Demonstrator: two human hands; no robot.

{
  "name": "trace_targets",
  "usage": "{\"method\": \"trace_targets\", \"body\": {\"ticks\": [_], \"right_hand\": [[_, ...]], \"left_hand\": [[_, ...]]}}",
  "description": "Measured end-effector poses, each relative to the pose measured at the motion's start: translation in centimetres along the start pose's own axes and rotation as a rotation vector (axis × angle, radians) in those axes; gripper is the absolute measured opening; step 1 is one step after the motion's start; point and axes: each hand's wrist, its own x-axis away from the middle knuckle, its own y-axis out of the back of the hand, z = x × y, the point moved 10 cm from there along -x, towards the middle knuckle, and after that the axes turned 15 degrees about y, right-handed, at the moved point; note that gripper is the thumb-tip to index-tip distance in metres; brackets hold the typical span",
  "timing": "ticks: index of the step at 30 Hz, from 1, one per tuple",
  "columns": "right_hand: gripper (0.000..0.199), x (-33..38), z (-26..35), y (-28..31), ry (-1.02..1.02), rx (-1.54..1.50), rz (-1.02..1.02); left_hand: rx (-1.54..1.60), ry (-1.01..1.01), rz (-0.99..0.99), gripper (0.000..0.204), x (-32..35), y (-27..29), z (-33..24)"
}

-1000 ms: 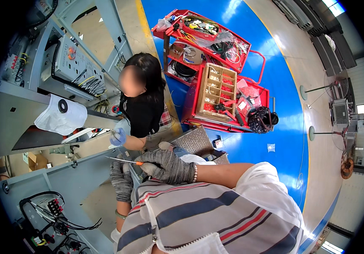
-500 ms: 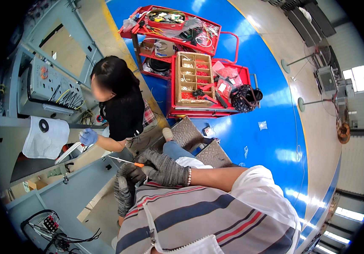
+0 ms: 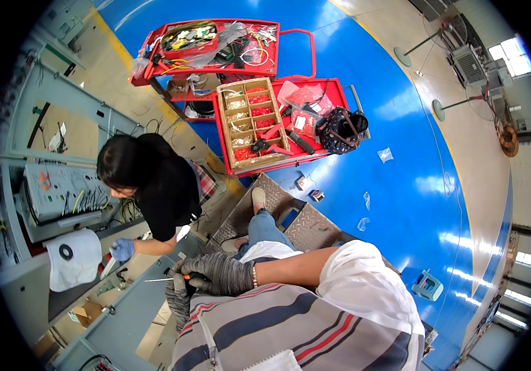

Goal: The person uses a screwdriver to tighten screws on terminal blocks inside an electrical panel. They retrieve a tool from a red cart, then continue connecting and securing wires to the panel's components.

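My right hand (image 3: 223, 274), in a grey knitted glove with a beaded bracelet at the wrist, is closed around a screwdriver (image 3: 158, 280). Its thin shaft points left, and a bit of orange handle shows between the fingers. Right beside it, in front of my striped apron (image 3: 259, 315), is my left hand (image 3: 179, 300) in a matching glove. Its fingers look curled; what they hold, if anything, is hidden. Left of my hands stands a grey metal cabinet frame (image 3: 114, 321).
A person in a black top (image 3: 154, 185), wearing a blue glove (image 3: 122, 250), bends over the cabinet at left. A white cloth (image 3: 80, 269) with a black ring lies there. Ahead are red tool carts (image 3: 333, 93) with a divided parts box (image 3: 250, 162), and a treadplate step (image 3: 315, 226).
My view has shifted, so the carts sit further left and a blue-grey stool shows at right. The screwdriver has drawn closer to my left hand. The co-worker's head has dipped.
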Motion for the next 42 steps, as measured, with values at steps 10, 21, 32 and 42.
{"method": "trace_targets", "body": {"ticks": [10, 21, 32, 42], "right_hand": [[0.036, 3.6, -4.0, 14.0, -0.206, 0.27, -0.145], [0.043, 24.2, -17.7, 25.5, -0.992, 0.652, -0.394], [0.056, 34.5, -27.0, 25.2, -1.374, 0.635, -0.491], [0.059, 39.0, -37.5, 29.4, -1.601, 0.39, -0.633]], "left_hand": [[-0.324, 0.028, 0.027, 0.05, -9.8, -11.3, -1.3], [-0.558, 0.322, 0.12, 0.035, -16.1, -15.8, 2.2], [-0.792, 0.529, 0.093, 0.033, -18.0, -10.9, 9.4], [-0.881, 0.512, 0.02, 0.034, -21.0, -10.5, 8.0]]}}
